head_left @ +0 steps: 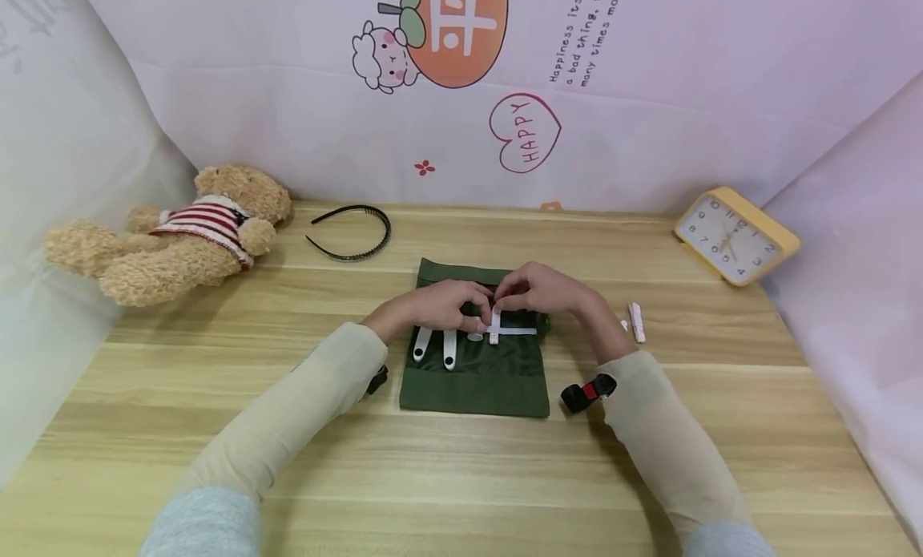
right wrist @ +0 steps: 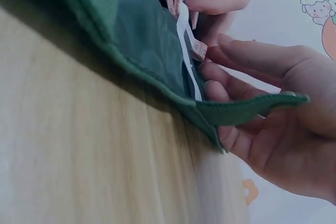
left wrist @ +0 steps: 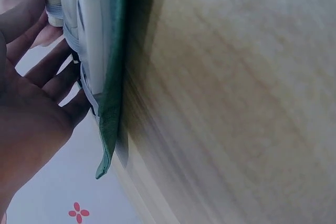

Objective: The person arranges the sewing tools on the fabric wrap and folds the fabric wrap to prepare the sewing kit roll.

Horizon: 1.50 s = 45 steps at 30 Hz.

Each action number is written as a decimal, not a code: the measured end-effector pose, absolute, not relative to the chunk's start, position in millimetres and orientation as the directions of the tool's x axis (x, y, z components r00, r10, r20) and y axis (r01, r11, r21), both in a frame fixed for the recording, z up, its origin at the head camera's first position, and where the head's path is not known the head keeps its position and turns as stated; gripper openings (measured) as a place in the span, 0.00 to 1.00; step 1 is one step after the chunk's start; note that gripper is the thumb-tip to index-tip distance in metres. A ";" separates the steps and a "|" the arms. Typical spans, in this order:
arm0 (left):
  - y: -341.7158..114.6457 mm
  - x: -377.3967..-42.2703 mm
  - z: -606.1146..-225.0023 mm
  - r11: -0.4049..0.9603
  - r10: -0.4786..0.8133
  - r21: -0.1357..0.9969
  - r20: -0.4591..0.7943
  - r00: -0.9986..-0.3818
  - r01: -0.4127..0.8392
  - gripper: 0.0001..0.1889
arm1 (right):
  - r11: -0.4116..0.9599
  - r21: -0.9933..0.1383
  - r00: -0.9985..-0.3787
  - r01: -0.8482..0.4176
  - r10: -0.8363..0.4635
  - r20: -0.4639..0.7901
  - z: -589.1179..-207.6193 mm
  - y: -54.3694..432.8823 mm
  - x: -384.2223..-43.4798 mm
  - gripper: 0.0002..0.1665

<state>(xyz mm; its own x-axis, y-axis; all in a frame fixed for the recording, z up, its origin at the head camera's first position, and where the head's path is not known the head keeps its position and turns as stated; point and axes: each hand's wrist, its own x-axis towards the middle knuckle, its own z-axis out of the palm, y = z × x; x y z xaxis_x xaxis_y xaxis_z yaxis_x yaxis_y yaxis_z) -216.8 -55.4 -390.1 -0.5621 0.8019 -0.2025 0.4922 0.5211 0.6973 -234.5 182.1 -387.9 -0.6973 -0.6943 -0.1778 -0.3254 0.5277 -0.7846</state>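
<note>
A dark green fabric pouch [head_left: 472, 393] lies unrolled on the table, a white elastic band [head_left: 521, 331] running across its inside. A folded, pinkish-white measuring tape [head_left: 493, 338] is tucked under the band and stands across it. My right hand [head_left: 544, 291] pinches the tape's far end between thumb and fingertips. From the other side, my left hand [head_left: 443, 304] pinches the band with thumb and index finger beside the tape; its other fingers spread over the pouch in the left wrist view. Two white tools [head_left: 450, 353] with black dots and a small white round piece [head_left: 475, 336] sit left of the tape.
Right of the pouch lie another pinkish-white folded strip [head_left: 636, 322] and a tiny white piece [head_left: 623, 325]. A yellow clock [head_left: 735, 236] stands at the back right. A black headband [head_left: 385, 232] and a teddy bear [head_left: 180, 248] lie at the back left.
</note>
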 end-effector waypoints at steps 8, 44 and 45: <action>-52.0 -216.7 -388.2 0.522 0.775 0.685 -0.132 -0.618 0.508 0.09 | 0.566 -0.753 -0.795 -0.337 -0.599 -0.094 -381.1 212.5 -229.6 0.13; -43.8 -214.1 -388.9 0.564 0.764 0.642 -0.167 -0.623 0.519 0.17 | 0.746 -0.626 -0.848 -0.229 -0.469 -0.249 -373.7 336.2 -202.9 0.17; -43.9 -214.3 -389.0 0.563 0.765 0.642 -0.167 -0.622 0.520 0.17 | 0.753 -0.618 -0.845 -0.227 -0.467 -0.260 -374.3 337.5 -202.6 0.17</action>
